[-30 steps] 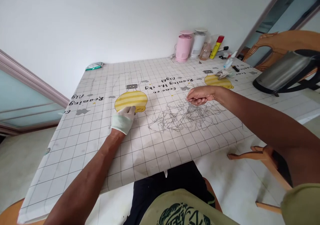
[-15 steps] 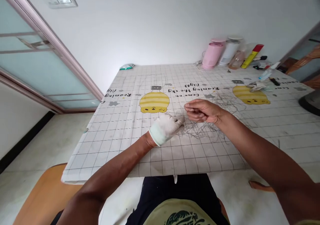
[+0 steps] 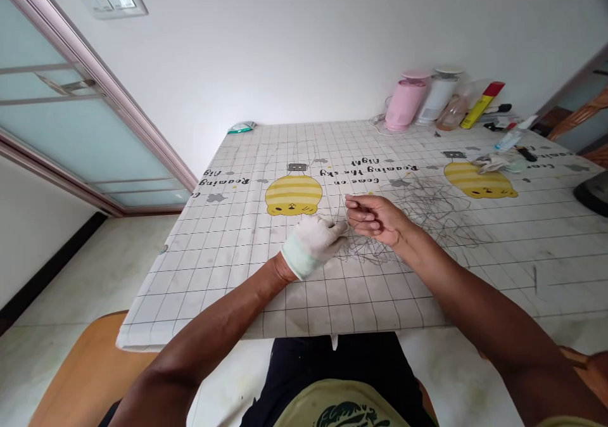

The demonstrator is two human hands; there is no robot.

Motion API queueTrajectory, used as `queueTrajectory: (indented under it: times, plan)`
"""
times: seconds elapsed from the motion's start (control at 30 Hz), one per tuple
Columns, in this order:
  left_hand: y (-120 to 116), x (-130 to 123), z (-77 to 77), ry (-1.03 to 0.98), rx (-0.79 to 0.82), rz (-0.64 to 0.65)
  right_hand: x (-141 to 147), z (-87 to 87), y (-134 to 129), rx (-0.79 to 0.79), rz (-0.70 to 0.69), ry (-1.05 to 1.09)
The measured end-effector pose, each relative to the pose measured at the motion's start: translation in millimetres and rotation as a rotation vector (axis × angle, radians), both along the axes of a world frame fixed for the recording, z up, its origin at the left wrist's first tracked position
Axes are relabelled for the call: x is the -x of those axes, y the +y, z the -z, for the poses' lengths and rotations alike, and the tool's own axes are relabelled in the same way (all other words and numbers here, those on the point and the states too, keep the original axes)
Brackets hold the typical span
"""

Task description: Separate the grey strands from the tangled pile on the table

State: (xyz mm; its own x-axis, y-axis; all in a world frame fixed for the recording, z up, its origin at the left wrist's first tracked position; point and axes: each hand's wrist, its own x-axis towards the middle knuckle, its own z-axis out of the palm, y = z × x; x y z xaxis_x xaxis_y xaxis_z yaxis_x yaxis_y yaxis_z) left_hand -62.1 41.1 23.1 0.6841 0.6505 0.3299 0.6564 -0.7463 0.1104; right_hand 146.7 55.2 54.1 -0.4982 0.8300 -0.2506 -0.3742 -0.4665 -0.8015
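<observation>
A loose tangle of thin dark strands (image 3: pixel 432 211), thread or fine wire, is spread over the white checked tablecloth. My left hand (image 3: pixel 316 240) wears a white glove with a pale green cuff and rests at the tangle's left end, fingers curled together. Close beside it, my bare right hand (image 3: pixel 373 218) hovers just above the strands. Its thumb and forefinger are pinched, the other fingers folded. Whatever either hand grips is too fine or too hidden to name.
At the back right stand a pink cylinder (image 3: pixel 405 102), a white cylinder (image 3: pixel 436 97), a bottle (image 3: pixel 451 113) and a yellow-red box (image 3: pixel 482 105). A crumpled glove (image 3: pixel 503 161) lies at the right. A green packet (image 3: pixel 242 127) sits at the back left corner.
My right hand has shifted a little left and toward me, its forearm swinging inward, so more of the tangle shows. The gloved left hand has barely moved.
</observation>
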Motion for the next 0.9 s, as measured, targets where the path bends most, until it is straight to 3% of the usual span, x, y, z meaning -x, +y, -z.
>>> queueTrajectory:
  times: [0.13,0.27,0.33,0.4,0.5,0.6,0.77,0.9]
  plan:
    - [4.8,0.8,1.0,-0.085,0.077,-0.011,6.4,5.4,-2.6,0.015,0.073,0.028]
    - [-1.7,7.2,-12.4,-0.434,0.22,-0.171,0.9,17.7,1.1,-0.02,0.085,-0.136]
    - [-2.2,13.1,-21.2,-0.659,0.379,-0.307,-6.6,22.5,2.8,-0.117,0.14,-0.315]
    - [2.5,20.6,-27.5,-0.795,0.586,-0.379,-14.2,22.0,2.4,-0.313,0.274,-0.477]
    - [17.4,31.9,-26.9,-0.87,0.857,-0.342,-19.6,9.9,-1.9,-0.637,0.429,-0.606]
    - [32.9,39.4,-15.8,-0.905,1.006,-0.256,-13.5,-4.9,-5.2,-0.799,0.352,-0.675]
    - [46.1,43.2,2.4,-0.891,1.143,-0.139,11.2,-4.9,-1.3,-0.79,0.166,-0.662]
    - [50.1,43.9,8.8,-1.029,1.181,-0.099,25.6,3.7,1.1,-0.743,0.214,-0.585]
